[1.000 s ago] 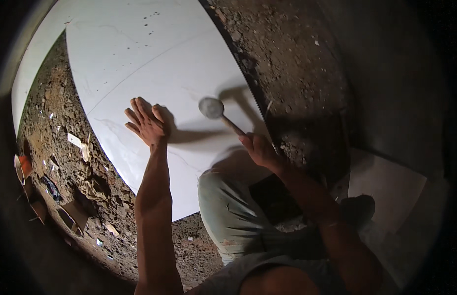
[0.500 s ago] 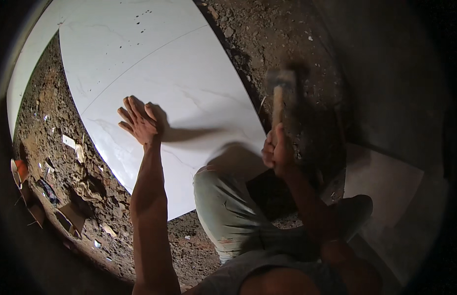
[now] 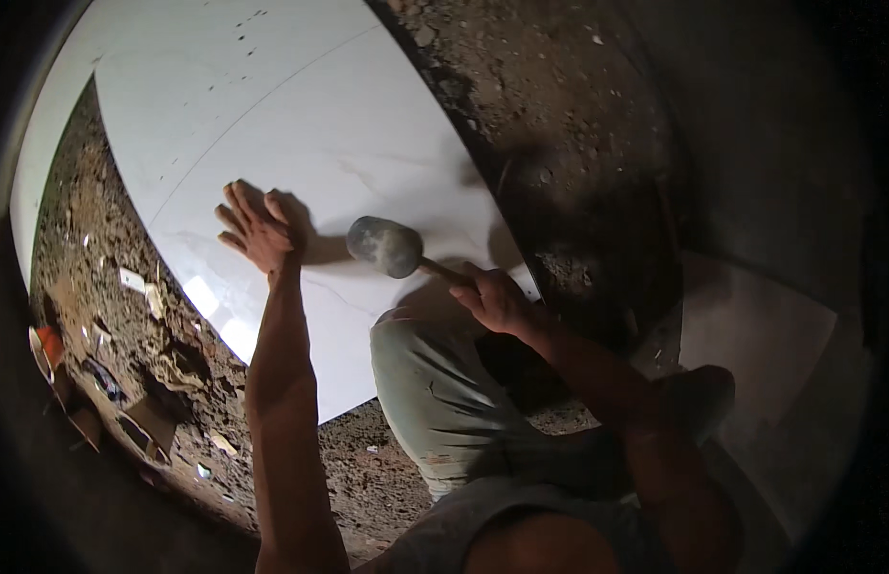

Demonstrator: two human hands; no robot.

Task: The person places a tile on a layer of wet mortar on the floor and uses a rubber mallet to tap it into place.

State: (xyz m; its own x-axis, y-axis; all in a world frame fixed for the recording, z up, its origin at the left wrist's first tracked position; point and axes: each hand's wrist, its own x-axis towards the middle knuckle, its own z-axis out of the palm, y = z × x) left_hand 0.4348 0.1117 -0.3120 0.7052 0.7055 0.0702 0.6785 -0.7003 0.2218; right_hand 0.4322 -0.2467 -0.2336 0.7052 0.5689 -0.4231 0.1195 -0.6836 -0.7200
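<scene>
My left hand (image 3: 258, 228) lies on a large white floor tile (image 3: 377, 163) with faint grey veins, its fingers spread and nothing in them. To the right, my right hand (image 3: 497, 301) is wrapped round the wooden handle of a rubber mallet (image 3: 385, 247). The mallet's dark, dusty head is over the tile, to the right of my left hand; whether it touches the surface I cannot tell. My bent knee (image 3: 416, 373) is at the tile's near edge.
Rough soil (image 3: 521, 77) borders the tile on the right. At the left, bare ground is strewn with scraps of debris (image 3: 133, 279) and torn cardboard (image 3: 148, 426). Another pale tile (image 3: 750, 335) lies in shadow at the right. More white tile adjoins at the far left.
My right hand has swung the mallet left, from above the soil to over the tile. My left hand stays spread on the tile. The view has shifted slightly.
</scene>
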